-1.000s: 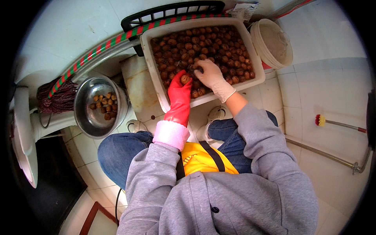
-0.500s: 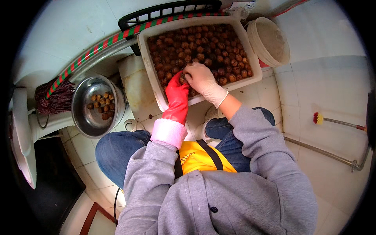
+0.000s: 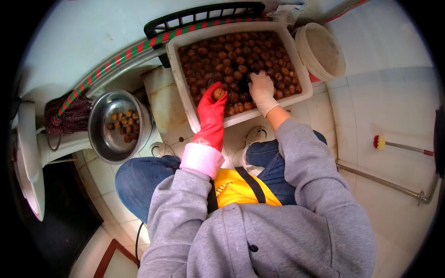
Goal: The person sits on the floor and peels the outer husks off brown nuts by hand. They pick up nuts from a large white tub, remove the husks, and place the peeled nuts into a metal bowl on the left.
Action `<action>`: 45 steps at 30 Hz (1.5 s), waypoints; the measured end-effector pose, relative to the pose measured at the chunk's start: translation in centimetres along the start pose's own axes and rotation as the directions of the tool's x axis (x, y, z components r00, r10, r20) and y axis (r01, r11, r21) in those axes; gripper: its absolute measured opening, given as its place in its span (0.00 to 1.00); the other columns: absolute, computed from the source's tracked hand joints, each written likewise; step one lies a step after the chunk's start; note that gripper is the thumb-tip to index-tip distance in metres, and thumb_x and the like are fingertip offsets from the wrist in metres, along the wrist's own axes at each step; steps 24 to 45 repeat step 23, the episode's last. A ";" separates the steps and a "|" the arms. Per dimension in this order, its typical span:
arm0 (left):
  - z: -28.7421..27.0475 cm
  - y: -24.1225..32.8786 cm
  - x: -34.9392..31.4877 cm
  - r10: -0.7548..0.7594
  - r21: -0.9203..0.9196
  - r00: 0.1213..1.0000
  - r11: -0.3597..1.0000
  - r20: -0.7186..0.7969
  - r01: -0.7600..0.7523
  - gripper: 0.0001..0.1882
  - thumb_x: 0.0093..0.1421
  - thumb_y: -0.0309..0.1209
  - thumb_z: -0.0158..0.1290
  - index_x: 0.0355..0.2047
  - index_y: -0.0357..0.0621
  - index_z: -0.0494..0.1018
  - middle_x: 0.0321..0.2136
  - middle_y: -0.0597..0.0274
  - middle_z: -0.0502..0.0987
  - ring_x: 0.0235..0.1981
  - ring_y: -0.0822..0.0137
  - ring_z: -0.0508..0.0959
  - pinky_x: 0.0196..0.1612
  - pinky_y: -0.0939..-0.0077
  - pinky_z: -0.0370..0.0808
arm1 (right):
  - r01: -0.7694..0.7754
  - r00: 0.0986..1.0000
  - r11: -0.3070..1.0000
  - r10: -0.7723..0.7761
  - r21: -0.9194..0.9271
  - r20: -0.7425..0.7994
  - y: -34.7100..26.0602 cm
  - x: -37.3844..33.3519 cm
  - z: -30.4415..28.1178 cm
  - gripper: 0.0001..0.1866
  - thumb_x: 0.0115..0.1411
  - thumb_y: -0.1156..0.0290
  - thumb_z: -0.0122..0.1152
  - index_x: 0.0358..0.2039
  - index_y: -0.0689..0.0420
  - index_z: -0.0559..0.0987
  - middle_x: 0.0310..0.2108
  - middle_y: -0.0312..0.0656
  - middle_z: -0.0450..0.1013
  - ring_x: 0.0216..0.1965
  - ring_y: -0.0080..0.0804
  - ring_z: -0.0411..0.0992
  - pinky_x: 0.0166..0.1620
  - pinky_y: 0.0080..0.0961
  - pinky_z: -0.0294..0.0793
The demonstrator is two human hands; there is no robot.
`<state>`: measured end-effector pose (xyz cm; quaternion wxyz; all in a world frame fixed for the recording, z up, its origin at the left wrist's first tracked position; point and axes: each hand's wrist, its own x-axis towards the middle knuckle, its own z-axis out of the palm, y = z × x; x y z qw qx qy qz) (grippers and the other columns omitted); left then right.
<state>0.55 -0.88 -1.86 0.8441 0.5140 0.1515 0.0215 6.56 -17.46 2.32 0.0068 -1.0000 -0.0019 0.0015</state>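
Observation:
My left hand, in a long red rubber glove with a pink cuff, grips a wet brown walnut over the near side of a white plastic tub. Many walnuts lie in dark water inside that tub. To its right my right hand, in a thin whitish glove, reaches down to the water with bent fingers. Something dark shows at its fingertips; whether it is an object or dark water I cannot make out. A metal bowl at the left holds several lighter walnuts.
A whitish bucket stands against the tub's right side. Behind the tub are a black plastic rack and a mop's red-and-green striped handle, its dark mop head beside the bowl. A metal pipe runs along the right.
My hands, together over the tub before, are now apart. My right hand has moved right and down toward the water. The walnut in my left hand has come into plain view.

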 end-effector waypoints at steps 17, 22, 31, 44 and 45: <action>-0.1 1.8 -0.3 -0.133 0.137 0.986 0.984 0.105 0.118 0.25 0.61 0.41 0.58 0.55 0.41 0.71 0.46 0.61 0.76 0.45 0.70 0.74 0.52 0.74 0.69 | 0.025 0.997 0.983 -0.011 0.181 -0.078 -1.1 -0.4 -1.1 0.15 0.53 0.68 0.63 0.42 0.52 0.80 0.38 0.50 0.73 0.45 0.49 0.71 0.47 0.41 0.72; -1.6 0.6 2.5 -0.464 -0.080 0.875 0.875 0.137 0.477 0.37 0.59 0.61 0.51 0.58 0.46 0.70 0.52 0.58 0.76 0.49 0.62 0.75 0.56 0.68 0.68 | -0.034 0.994 0.952 0.000 0.304 0.110 -0.7 0.3 0.5 0.15 0.54 0.64 0.61 0.42 0.54 0.79 0.42 0.52 0.74 0.46 0.51 0.71 0.48 0.41 0.72; -1.5 0.3 2.4 -0.472 -0.076 0.870 0.871 0.142 0.485 0.37 0.59 0.61 0.51 0.58 0.46 0.70 0.52 0.58 0.76 0.49 0.62 0.75 0.56 0.68 0.68 | -0.044 0.985 0.907 -0.031 0.418 0.170 -1.0 0.1 0.2 0.15 0.53 0.63 0.60 0.41 0.55 0.79 0.44 0.52 0.74 0.46 0.51 0.72 0.48 0.42 0.73; -1.5 0.3 2.4 -0.472 -0.076 0.870 0.871 0.142 0.485 0.37 0.59 0.61 0.51 0.58 0.46 0.70 0.52 0.58 0.76 0.49 0.62 0.75 0.56 0.68 0.68 | -0.044 0.985 0.907 -0.031 0.418 0.170 -1.0 0.1 0.2 0.15 0.53 0.63 0.60 0.41 0.55 0.79 0.44 0.52 0.74 0.46 0.51 0.72 0.48 0.42 0.73; -1.5 0.3 2.4 -0.472 -0.076 0.870 0.871 0.142 0.485 0.37 0.59 0.61 0.51 0.58 0.46 0.70 0.52 0.58 0.76 0.49 0.62 0.75 0.56 0.68 0.68 | -0.044 0.985 0.907 -0.031 0.418 0.170 -1.0 0.1 0.2 0.15 0.53 0.63 0.60 0.41 0.55 0.79 0.44 0.52 0.74 0.46 0.51 0.72 0.48 0.42 0.73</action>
